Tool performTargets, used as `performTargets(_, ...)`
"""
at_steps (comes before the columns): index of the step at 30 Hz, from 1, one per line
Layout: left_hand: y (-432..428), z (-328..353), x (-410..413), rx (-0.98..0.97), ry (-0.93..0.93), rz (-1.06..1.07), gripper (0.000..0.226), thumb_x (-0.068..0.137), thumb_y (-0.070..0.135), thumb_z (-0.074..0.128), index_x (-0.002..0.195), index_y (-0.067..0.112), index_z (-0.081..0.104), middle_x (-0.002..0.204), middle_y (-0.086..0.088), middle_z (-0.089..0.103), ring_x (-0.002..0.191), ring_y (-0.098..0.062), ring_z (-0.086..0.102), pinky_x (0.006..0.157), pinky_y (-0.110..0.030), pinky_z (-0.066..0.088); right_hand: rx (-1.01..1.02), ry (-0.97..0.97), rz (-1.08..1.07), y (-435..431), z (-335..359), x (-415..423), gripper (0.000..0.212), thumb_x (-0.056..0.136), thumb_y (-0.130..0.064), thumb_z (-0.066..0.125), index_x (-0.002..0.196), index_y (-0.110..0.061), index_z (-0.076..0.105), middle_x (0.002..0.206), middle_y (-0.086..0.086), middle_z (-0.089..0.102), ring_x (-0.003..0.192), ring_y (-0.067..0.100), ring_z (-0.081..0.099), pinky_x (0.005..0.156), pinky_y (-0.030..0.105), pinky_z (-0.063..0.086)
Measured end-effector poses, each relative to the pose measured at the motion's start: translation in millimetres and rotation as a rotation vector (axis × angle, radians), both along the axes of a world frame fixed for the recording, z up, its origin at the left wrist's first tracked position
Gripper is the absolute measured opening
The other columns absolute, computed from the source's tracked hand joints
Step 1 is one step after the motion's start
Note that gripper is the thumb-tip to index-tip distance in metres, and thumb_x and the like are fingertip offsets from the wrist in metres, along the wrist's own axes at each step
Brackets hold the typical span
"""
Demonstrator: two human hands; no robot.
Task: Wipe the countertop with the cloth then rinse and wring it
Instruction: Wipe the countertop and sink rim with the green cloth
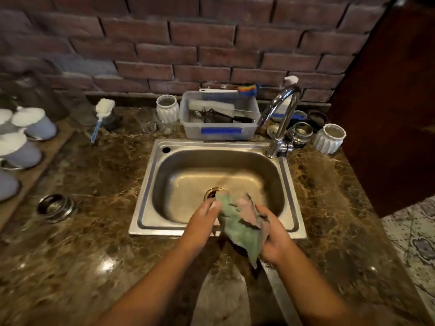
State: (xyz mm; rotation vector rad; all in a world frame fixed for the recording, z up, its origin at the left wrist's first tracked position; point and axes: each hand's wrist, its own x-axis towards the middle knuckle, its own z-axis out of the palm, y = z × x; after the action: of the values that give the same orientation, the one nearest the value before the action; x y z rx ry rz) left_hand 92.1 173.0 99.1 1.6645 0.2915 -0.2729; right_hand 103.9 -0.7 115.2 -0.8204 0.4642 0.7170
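head view: a crumpled green and pink cloth (240, 224) hangs between both hands over the steel sink's (146, 208) near rim. the left hand (204, 214) fingers pinch its upper corner; the right hand (274, 238) fingers clamp its right side.

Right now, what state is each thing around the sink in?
Cloth: crumpled, held over the sink's front edge.
Left hand: gripping the cloth.
Right hand: gripping the cloth.
Sink: basin empty, drain open.
Faucet: spout swung toward the basin; flow hard to tell.
Plastic tub: holding utensils.
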Motion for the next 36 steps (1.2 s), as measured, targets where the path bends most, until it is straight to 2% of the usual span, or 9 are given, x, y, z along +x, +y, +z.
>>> performTargets(3,15.0,29.2,-5.1,-0.097,-0.023,-0.026,0.019,0.1,0.02,0.06,0.117,0.017,0.068,0.114,-0.006,0.076,0.106,-0.02,0.072,0.085,-0.028,0.058,0.191,-0.021,-0.051,10.4,22.1,-10.5,0.067,0.093,-0.053,0.055,0.141,-0.007,0.059,0.146,0.022,0.056,0.13,0.038,0.058,0.111,0.051,0.045)
performTargets(7,36.3,63.5,-0.4,0.003,-0.015,-0.048,0.014,0.092,0.004,0.068,0.105,0.008,0.071,0.106,-0.014,0.077,0.101,-0.029,0.073,0.087,-0.039,0.058,0.226,-0.045,-0.055,17.3,38.9,-19.8,0.089,0.088,-0.076,0.046,0.141,-0.005,0.059,0.149,0.024,0.052,0.139,0.041,0.048,0.118,0.053,0.033)
performTargets(10,49.0,81.8,0.2,0.073,-0.025,-0.059,0.019,0.088,0.005,0.073,0.103,0.016,0.073,0.101,-0.004,0.079,0.092,-0.017,0.076,0.079,-0.03,0.062,0.232,-0.065,-0.014,25.9,52.0,-21.3,0.093,0.083,-0.08,0.047,0.134,-0.004,0.065,0.145,0.025,0.056,0.13,0.043,0.058,0.106,0.053,0.048)
performTargets(13,57.3,94.9,-1.2,0.083,-0.033,-0.062,0.024,0.087,0.006,0.074,0.104,0.023,0.072,0.096,0.006,0.078,0.083,-0.005,0.075,0.069,-0.02,0.059,0.194,-0.074,-0.035,29.9,50.4,-21.7,0.097,0.079,-0.081,0.048,0.135,-0.004,0.064,0.142,0.029,0.057,0.126,0.047,0.059,0.104,0.055,0.047)
performTargets(17,64.9,111.7,-1.1,0.062,-0.053,-0.047,0.026,0.092,0.013,0.069,0.114,0.027,0.068,0.106,0.002,0.076,0.098,-0.016,0.074,0.089,-0.039,0.061,0.281,-0.043,-0.131,32.8,40.1,-22.3,0.102,0.083,-0.083,0.044,0.143,-0.002,0.054,0.145,0.032,0.052,0.131,0.054,0.052,0.109,0.061,0.041)
performTargets(21,62.3,123.8,0.2,0.051,-0.082,-0.038,0.031,0.096,0.019,0.065,0.126,0.027,0.059,0.111,0.0,0.073,0.101,-0.017,0.072,0.087,-0.039,0.062,0.365,-0.133,-0.067,47.3,36.0,-29.9,0.099,0.086,-0.079,0.046,0.146,0.0,0.05,0.154,0.028,0.044,0.141,0.046,0.044,0.115,0.058,0.038)
performTargets(28,47.8,129.2,-6.3,-0.111,-0.088,-0.035,0.034,0.095,0.025,0.065,0.127,0.033,0.058,0.111,-0.001,0.073,0.097,-0.017,0.074,0.075,-0.032,0.062,0.321,-0.102,-0.06,71.5,28.2,-39.2,0.072,0.096,-0.049,0.056,0.148,0.001,0.048,0.129,0.027,0.064,0.108,0.039,0.069,0.086,0.048,0.059)
performTargets(33,44.0,132.8,-9.4,-0.366,-0.053,-0.102,0.051,0.083,0.029,0.074,0.133,0.031,0.06,0.117,-0.005,0.075,0.109,-0.024,0.072,0.083,-0.036,0.059,0.326,0.01,-0.118,76.6,20.1,-39.1,0.091,0.079,-0.077,0.055,0.133,-0.004,0.066,0.115,0.026,0.07,0.087,0.038,0.073,0.07,0.042,0.063)
performTargets(36,44.4,134.7,-11.7,-0.419,-0.037,-0.11,0.049,0.083,0.025,0.076,0.13,0.028,0.062,0.117,-0.008,0.075,0.108,-0.027,0.073,0.084,-0.039,0.059,0.365,-0.037,-0.116,72.3,25.9,-37.3,0.089,0.076,-0.073,0.059,0.134,-0.006,0.066,0.124,0.025,0.068,0.096,0.039,0.072,0.073,0.044,0.063)
